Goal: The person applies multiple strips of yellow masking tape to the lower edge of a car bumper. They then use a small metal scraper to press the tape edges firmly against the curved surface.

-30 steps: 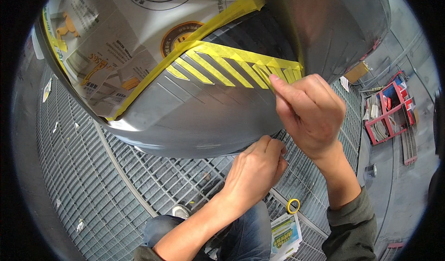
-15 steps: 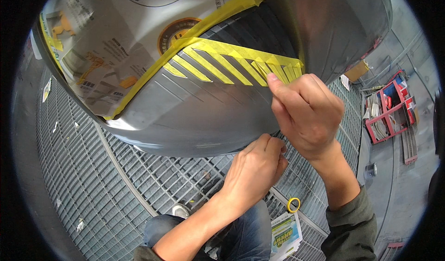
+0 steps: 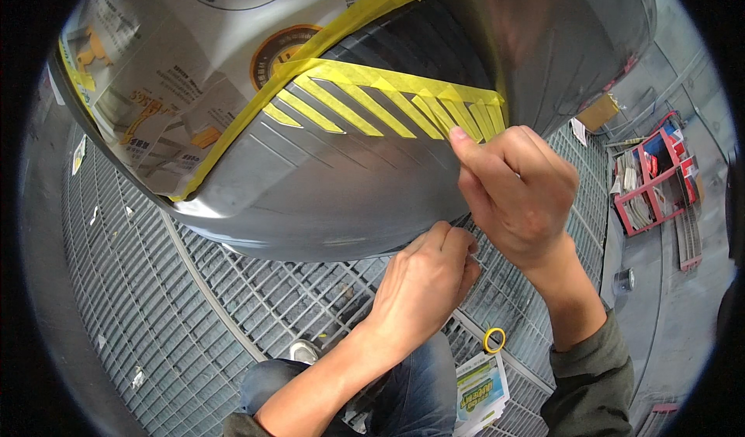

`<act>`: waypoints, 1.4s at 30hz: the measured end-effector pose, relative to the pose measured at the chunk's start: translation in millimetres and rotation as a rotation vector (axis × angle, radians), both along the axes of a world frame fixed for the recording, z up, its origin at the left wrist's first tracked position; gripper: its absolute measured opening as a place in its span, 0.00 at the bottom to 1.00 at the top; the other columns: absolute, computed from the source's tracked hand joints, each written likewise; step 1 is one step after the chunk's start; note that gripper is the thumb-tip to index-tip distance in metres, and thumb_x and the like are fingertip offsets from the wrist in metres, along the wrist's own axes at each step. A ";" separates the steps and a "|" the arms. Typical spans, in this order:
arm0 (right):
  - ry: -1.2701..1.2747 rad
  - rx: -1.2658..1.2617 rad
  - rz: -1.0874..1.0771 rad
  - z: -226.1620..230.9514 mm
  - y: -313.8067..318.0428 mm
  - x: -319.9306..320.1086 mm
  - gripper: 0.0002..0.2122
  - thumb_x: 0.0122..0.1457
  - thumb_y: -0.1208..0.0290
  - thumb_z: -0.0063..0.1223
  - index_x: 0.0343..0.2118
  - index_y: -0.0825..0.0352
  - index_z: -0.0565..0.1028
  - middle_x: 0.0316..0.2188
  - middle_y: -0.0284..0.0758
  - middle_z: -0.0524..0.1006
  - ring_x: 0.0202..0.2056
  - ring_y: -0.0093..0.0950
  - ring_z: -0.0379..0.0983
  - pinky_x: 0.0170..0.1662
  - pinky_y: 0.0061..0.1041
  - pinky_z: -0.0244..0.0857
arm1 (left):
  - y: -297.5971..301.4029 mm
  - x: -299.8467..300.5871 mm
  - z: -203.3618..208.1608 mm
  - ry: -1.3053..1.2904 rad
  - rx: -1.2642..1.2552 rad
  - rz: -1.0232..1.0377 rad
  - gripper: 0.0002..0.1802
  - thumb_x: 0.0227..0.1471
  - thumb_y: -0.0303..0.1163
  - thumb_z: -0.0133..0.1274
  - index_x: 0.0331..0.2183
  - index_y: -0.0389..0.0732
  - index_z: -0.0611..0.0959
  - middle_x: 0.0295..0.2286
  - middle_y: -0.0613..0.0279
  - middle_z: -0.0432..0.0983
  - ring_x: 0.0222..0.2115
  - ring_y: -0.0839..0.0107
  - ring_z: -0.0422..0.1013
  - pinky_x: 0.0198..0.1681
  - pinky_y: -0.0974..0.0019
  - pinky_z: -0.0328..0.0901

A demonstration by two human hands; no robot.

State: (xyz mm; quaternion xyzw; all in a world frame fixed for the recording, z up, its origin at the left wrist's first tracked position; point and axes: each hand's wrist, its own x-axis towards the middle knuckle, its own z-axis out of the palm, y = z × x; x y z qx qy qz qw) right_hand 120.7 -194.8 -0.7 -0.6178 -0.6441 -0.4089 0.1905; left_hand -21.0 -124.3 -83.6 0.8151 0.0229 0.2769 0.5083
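A grey, curved car bumper (image 3: pixel 310 192) fills the upper middle, with yellow masking tape strips (image 3: pixel 361 111) slanting side by side under a longer tape band (image 3: pixel 403 81). My right hand (image 3: pixel 520 192) is closed in a pinch at the right end of this row. One yellow strip runs up to its thumb tip. Lower down, my left hand (image 3: pixel 423 282) has its fingers bent and pressed together at the bumper's bottom edge. Whatever the left fingers grip is hidden from view.
Printed masking paper (image 3: pixel 178 88) covers the bumper's upper left. Below is a metal floor grating (image 3: pixel 256 313). A yellow tape roll (image 3: pixel 494 340) lies by printed sheets (image 3: pixel 479 397). At right stands a pink-framed rack (image 3: pixel 652 185) with supplies, near a small can (image 3: pixel 623 282).
The bumper and its tape sit slightly further left and higher in the picture. Both hands keep their closed grips and nearly the same places.
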 end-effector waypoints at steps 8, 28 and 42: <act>0.001 -0.017 -0.032 -4.5 -11.9 2.3 0.17 0.45 0.80 0.66 0.41 0.63 0.84 0.23 0.29 0.65 0.22 0.26 0.69 0.21 0.28 0.61 | -0.5 -1.8 2.3 0.053 0.006 -0.012 0.12 0.53 0.20 0.62 0.41 0.35 0.83 0.35 0.47 0.79 0.33 0.45 0.79 0.36 0.52 0.75; 0.046 -0.097 -0.088 -10.8 -33.3 8.9 0.16 0.46 0.80 0.68 0.40 0.62 0.84 0.23 0.28 0.64 0.22 0.25 0.68 0.21 0.28 0.60 | -3.2 -0.3 -1.8 0.026 0.027 0.003 0.12 0.52 0.18 0.62 0.41 0.36 0.83 0.33 0.49 0.77 0.30 0.51 0.79 0.34 0.56 0.74; -0.028 -0.079 -0.089 -14.1 -35.2 21.5 0.11 0.52 0.76 0.66 0.40 0.59 0.85 0.23 0.26 0.68 0.22 0.24 0.68 0.22 0.25 0.59 | -3.7 4.2 -3.8 -0.001 0.063 0.036 0.10 0.52 0.17 0.60 0.39 0.36 0.83 0.31 0.51 0.76 0.28 0.53 0.78 0.33 0.56 0.73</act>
